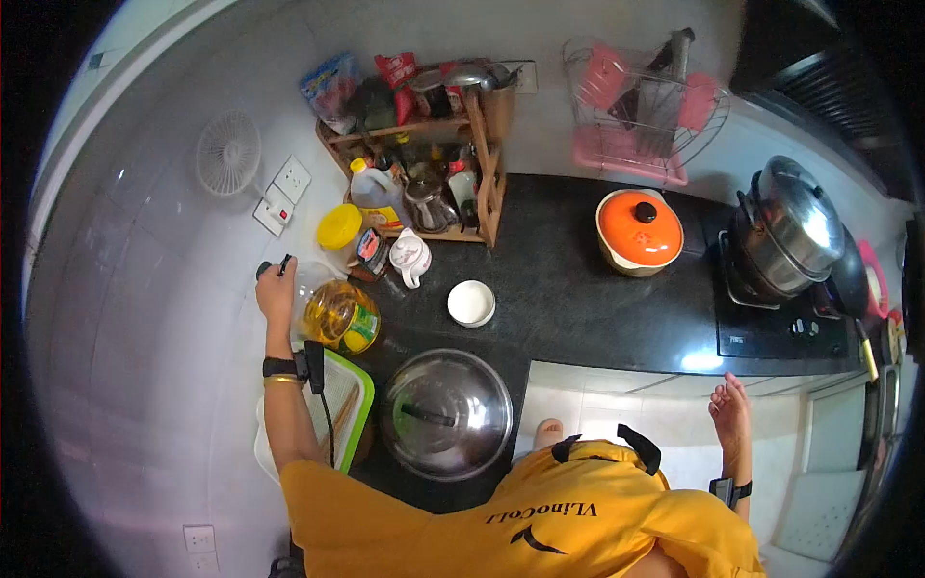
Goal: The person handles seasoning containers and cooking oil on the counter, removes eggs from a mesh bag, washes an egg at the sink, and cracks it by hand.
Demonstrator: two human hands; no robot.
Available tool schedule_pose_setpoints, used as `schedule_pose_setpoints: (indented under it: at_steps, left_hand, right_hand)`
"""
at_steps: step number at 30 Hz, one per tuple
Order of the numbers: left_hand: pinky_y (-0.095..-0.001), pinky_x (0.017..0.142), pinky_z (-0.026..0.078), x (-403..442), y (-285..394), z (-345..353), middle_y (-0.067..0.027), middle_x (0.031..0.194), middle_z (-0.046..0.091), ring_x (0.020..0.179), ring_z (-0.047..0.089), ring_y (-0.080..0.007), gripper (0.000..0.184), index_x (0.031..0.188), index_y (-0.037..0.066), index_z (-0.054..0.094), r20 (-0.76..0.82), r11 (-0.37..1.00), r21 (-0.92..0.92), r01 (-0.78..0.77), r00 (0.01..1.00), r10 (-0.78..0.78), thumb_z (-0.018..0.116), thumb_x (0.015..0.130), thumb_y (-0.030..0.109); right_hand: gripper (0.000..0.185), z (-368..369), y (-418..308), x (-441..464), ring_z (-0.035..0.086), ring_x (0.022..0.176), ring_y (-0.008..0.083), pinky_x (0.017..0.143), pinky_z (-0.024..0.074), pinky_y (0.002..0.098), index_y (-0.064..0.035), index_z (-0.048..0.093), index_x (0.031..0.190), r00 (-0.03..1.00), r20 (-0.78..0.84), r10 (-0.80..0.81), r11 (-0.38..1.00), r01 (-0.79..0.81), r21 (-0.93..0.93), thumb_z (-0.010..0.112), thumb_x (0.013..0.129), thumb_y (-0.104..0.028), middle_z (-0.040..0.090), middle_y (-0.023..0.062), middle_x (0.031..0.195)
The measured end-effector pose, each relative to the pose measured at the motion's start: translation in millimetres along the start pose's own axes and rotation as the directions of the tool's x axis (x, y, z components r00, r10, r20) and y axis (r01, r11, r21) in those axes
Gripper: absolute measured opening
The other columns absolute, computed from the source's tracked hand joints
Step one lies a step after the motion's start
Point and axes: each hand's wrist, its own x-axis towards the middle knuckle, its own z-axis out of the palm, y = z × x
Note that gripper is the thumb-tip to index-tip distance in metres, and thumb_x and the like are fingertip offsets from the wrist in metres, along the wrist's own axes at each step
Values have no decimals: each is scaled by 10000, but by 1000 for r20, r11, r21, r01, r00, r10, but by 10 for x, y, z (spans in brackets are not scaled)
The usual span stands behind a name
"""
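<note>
Clamping our left hand (277, 292) on a black object (263, 270) — right hand (730, 409) empty, fingers loosely apart — we could topple the oil bottle (339, 313) by swinging inward.

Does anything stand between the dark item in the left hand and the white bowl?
Yes: the bottle of yellow liquid stands between the left hand, holding the dark item, and the white bowl. A clear vessel beside the bottle may be joined to the item. The white pot sits nearer the bowl, edging that path.
</note>
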Motion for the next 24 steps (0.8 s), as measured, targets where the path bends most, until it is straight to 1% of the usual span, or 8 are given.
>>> schedule_pose_setpoints:
  at_steps: [2,3,5,12,14,18,20,24]
  left_hand:
    - [-431,576,422,35,-1,-110,-186,637,585,633,572,-355,509,627,18,600,4,1000,-1,22,1000,-22,562,738,513]
    - [-431,576,422,31,-3,140,-186,637,585,633,572,-355,509,627,18,600,-3,998,-40,54,999,-54,562,738,513]
    - [-423,567,420,42,-8,96,-179,635,586,621,570,-349,503,625,20,596,24,997,-29,77,997,-76,562,738,509]
    - [-400,568,423,-16,23,11,-155,637,594,625,580,-320,476,653,37,613,30,996,-36,79,997,-78,574,729,505]
    - [-388,573,429,-23,57,-16,-147,652,602,636,585,-312,464,660,44,619,64,992,-56,116,992,-112,576,728,501]
    - [-393,579,434,-34,80,-51,-148,643,597,637,585,-319,453,666,36,615,130,993,-52,110,986,-102,581,729,482]
    - [-411,590,438,-42,89,-66,-146,645,589,653,586,-322,397,732,33,615,170,999,-31,-29,985,34,614,722,431]
    - [-415,637,450,-113,286,-205,-146,722,599,723,590,-319,363,825,34,604,192,987,105,-122,976,100,643,714,377]
  right_hand:
    - [244,8,55,-45,531,698,97,598,408,208,-126,480,1093,1000,-8,6,1000,-6,8,534,861,-179,546,11,787]
    - [244,49,-72,122,531,698,97,598,408,208,-126,480,1093,1000,4,-31,999,31,-25,534,861,-179,546,11,787]
    - [252,-3,7,135,543,699,74,620,426,218,-173,508,1105,1000,9,-21,997,21,-68,528,857,-213,562,-40,779]
    - [203,199,22,151,537,685,73,614,423,214,-161,512,1071,1000,14,13,995,-12,-100,511,873,-208,557,-41,764]
    - [169,342,-28,101,517,669,81,581,391,197,-133,497,1027,1000,-25,19,997,-21,-79,530,868,-179,536,-10,748]
    - [158,362,-30,164,516,664,76,585,394,197,-128,507,1014,1000,-3,13,997,-13,-80,535,866,-178,536,-15,751]
    - [146,361,-7,203,514,659,77,588,399,198,-122,518,1002,999,28,20,998,-19,-62,537,866,-173,537,-14,752]
    - [154,426,-1,209,502,681,85,619,398,201,-110,521,1009,998,28,55,996,-53,-68,533,866,-165,526,-4,765]
